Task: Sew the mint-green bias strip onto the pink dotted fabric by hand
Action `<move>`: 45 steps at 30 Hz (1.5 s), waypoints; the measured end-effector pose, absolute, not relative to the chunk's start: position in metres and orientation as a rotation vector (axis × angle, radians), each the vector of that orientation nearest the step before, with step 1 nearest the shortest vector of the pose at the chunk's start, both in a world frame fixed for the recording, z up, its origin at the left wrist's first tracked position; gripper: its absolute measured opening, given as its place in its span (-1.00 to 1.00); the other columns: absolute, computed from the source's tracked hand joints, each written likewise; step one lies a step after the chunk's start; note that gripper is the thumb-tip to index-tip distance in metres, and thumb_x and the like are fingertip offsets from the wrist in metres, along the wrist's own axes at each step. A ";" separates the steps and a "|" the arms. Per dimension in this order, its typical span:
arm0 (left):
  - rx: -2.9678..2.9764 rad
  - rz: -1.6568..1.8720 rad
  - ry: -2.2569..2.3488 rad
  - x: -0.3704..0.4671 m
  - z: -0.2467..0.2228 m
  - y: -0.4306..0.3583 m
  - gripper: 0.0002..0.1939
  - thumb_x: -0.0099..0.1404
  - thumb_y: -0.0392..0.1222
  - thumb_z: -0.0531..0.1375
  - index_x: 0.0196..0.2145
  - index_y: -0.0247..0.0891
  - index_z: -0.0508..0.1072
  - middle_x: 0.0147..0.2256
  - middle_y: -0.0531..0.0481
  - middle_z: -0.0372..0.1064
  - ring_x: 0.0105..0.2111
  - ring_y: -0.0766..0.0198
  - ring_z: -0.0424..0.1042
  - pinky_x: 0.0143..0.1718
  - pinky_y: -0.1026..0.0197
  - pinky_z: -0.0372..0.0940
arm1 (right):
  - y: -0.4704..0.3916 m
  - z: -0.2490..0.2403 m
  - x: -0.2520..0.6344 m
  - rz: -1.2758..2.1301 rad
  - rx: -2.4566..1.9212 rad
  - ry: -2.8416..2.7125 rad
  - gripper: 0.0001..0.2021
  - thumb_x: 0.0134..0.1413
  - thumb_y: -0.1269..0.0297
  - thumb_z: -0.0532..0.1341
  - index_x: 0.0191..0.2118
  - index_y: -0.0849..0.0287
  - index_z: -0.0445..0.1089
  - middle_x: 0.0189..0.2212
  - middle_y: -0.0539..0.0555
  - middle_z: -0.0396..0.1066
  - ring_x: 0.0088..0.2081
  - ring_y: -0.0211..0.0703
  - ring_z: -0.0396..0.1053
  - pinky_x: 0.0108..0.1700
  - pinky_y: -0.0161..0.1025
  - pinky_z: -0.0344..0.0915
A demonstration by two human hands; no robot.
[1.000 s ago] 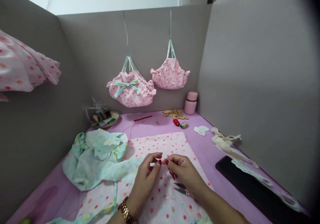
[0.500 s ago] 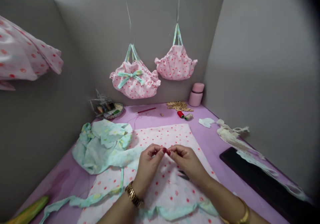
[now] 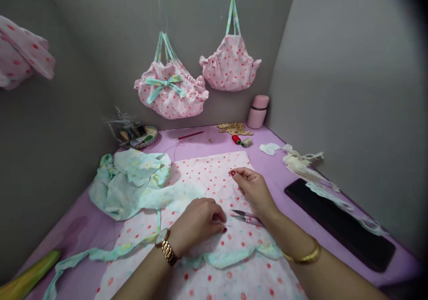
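Note:
My left hand (image 3: 199,222), with a gold watch on its wrist, is low over a pink dotted cloth (image 3: 217,168). Its fingers pinch a thin needle (image 3: 229,225), whose tip pokes out to the right. Higher up, my right hand (image 3: 254,189) has thumb and forefinger pressed together on a fine thread (image 3: 220,191) that loops down faintly over the cloth. Thread snips (image 3: 245,219) lie on the cloth beneath my right wrist, blades toward the left. A mint-green floral strip (image 3: 230,257) runs across the cloth below both hands.
Crumpled mint fabric (image 3: 129,186) lies at left. At the back are a basket (image 3: 152,135), a red pencil (image 3: 189,135), thread spools (image 3: 236,139), wooden pieces (image 3: 234,128) and a pink flask (image 3: 258,112). A black slab (image 3: 334,224) and lace (image 3: 301,162) lie right. Two dotted garments (image 3: 172,97) hang behind.
My hands, fingertips together before, have moved apart. The left has come down toward the cloth, the right up and to the right with the thread. The snips show more, and the view has tilted down.

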State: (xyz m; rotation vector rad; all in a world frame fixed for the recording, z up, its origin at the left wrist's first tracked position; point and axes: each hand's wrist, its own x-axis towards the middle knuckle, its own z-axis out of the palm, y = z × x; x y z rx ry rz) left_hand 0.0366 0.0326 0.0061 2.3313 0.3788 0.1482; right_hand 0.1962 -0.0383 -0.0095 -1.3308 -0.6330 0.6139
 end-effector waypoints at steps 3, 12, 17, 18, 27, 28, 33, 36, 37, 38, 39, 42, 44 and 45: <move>2.375 0.111 0.337 0.039 0.004 0.029 -0.93 0.06 -0.35 0.23 -0.48 -0.26 0.52 -0.44 0.00 0.42 -0.37 0.22 0.35 -0.30 0.26 0.14 | -0.038 -0.012 0.193 0.639 -1.351 -0.656 -0.81 -0.12 0.15 0.29 -0.45 0.18 0.41 -0.73 -0.19 0.05 -0.69 -0.39 -0.16 -0.65 -0.35 -0.19; 2.239 0.247 0.430 0.044 0.001 0.019 -0.86 0.26 -0.27 0.04 -0.38 -0.24 0.40 -0.46 0.03 0.44 -0.48 0.30 0.36 -0.45 0.32 0.17 | -0.039 -0.010 0.188 0.542 -1.435 -0.789 -0.85 -0.02 0.21 0.22 -0.42 0.20 0.43 -0.55 -0.01 0.35 -0.51 -0.23 0.22 -0.49 -0.32 0.12; 1.387 0.454 0.589 0.051 0.001 0.031 -0.83 0.17 -0.10 0.16 -0.42 -0.25 0.28 -0.61 0.06 0.39 -0.61 0.35 0.34 -0.55 0.35 0.15 | -0.045 -0.003 0.185 0.465 -1.481 -0.845 -0.84 0.03 0.21 0.18 -0.38 0.19 0.43 -0.49 0.04 0.42 -0.44 -0.14 0.30 -0.45 -0.28 0.17; 1.310 0.454 0.597 0.052 0.001 0.034 -0.78 0.13 -0.07 0.19 -0.41 -0.26 0.27 -0.63 0.07 0.39 -0.62 0.35 0.34 -0.57 0.36 0.14 | -0.046 -0.002 0.184 0.456 -1.489 -0.854 -0.83 0.02 0.21 0.18 -0.38 0.19 0.43 -0.52 0.03 0.41 -0.47 -0.15 0.28 -0.47 -0.28 0.15; 1.107 0.386 0.579 0.054 0.001 0.034 -0.69 0.05 -0.03 0.28 -0.42 -0.31 0.30 -0.58 0.03 0.43 -0.64 0.44 0.34 -0.60 0.42 0.13 | -0.051 -0.001 0.173 0.554 -1.509 -0.898 -0.81 -0.01 0.20 0.18 -0.39 0.20 0.47 -0.52 0.08 0.42 -0.53 -0.17 0.25 -0.60 -0.31 0.09; 1.093 0.379 0.565 0.054 0.001 0.033 -0.69 0.06 -0.04 0.28 -0.42 -0.31 0.30 -0.58 0.03 0.43 -0.65 0.45 0.34 -0.61 0.43 0.13 | -0.050 -0.001 0.172 0.578 -1.508 -0.898 -0.80 -0.01 0.19 0.18 -0.39 0.20 0.47 -0.53 0.08 0.41 -0.56 -0.20 0.23 -0.62 -0.32 0.08; 1.066 0.374 0.539 0.055 -0.002 0.032 -0.71 0.08 -0.05 0.29 -0.42 -0.33 0.33 -0.59 0.02 0.43 -0.65 0.45 0.33 -0.61 0.42 0.13 | -0.050 0.000 0.170 0.690 -1.492 -0.894 -0.77 -0.01 0.15 0.17 -0.42 0.22 0.45 -0.68 -0.04 0.26 -0.67 -0.32 0.07 -0.66 -0.36 0.03; 1.066 0.372 0.543 0.054 -0.002 0.033 -0.70 0.05 -0.04 0.31 -0.43 -0.32 0.35 -0.58 0.01 0.43 -0.64 0.43 0.35 -0.59 0.41 0.14 | -0.050 0.002 0.170 0.723 -1.477 -0.900 -0.77 -0.01 0.14 0.16 -0.45 0.21 0.41 -0.71 -0.08 0.22 -0.68 -0.33 0.06 -0.66 -0.37 0.02; 1.070 0.364 0.545 0.054 -0.001 0.033 -0.69 0.04 -0.03 0.31 -0.43 -0.32 0.35 -0.57 0.01 0.44 -0.63 0.42 0.35 -0.59 0.40 0.14 | -0.051 0.003 0.170 0.742 -1.476 -0.895 -0.78 0.00 0.14 0.16 -0.45 0.20 0.39 -0.71 -0.08 0.21 -0.69 -0.33 0.06 -0.67 -0.38 0.01; 1.078 0.355 0.549 0.054 -0.001 0.033 -0.67 0.02 -0.02 0.32 -0.43 -0.32 0.36 -0.57 0.01 0.44 -0.63 0.41 0.35 -0.59 0.39 0.14 | -0.051 0.004 0.169 0.755 -1.477 -0.893 -0.78 0.01 0.14 0.15 -0.45 0.20 0.37 -0.70 -0.09 0.21 -0.69 -0.34 0.05 -0.68 -0.38 0.01; 1.092 0.343 0.558 0.054 -0.001 0.033 -0.66 0.00 -0.01 0.33 -0.42 -0.32 0.36 -0.57 0.00 0.44 -0.63 0.40 0.36 -0.59 0.39 0.14 | -0.051 0.005 0.169 0.760 -1.479 -0.894 -0.79 0.01 0.15 0.14 -0.46 0.19 0.36 -0.70 -0.09 0.21 -0.69 -0.34 0.05 -0.68 -0.39 0.01; 1.173 0.350 0.577 0.055 -0.001 0.033 -0.65 -0.04 0.00 0.35 -0.43 -0.34 0.41 -0.56 0.02 0.43 -0.62 0.38 0.38 -0.57 0.36 0.15 | -0.052 0.007 0.169 0.721 -1.472 -0.923 -0.82 0.01 0.19 0.15 -0.47 0.18 0.35 -0.66 -0.08 0.25 -0.66 -0.33 0.09 -0.65 -0.38 0.05; 1.226 0.393 0.584 0.055 -0.002 0.032 -0.67 -0.04 -0.02 0.35 -0.45 -0.34 0.44 -0.53 0.03 0.42 -0.61 0.38 0.38 -0.55 0.35 0.17 | -0.052 0.007 0.169 0.678 -1.474 -0.941 -0.82 0.03 0.21 0.15 -0.48 0.18 0.34 -0.63 -0.07 0.25 -0.63 -0.32 0.12 -0.62 -0.38 0.07; 1.238 0.411 0.584 0.055 -0.003 0.032 -0.69 -0.03 -0.03 0.35 -0.45 -0.35 0.45 -0.53 0.04 0.42 -0.60 0.38 0.39 -0.54 0.35 0.17 | -0.052 0.006 0.169 0.660 -1.483 -0.949 -0.81 0.04 0.21 0.15 -0.48 0.18 0.35 -0.63 -0.07 0.25 -0.63 -0.32 0.12 -0.62 -0.38 0.07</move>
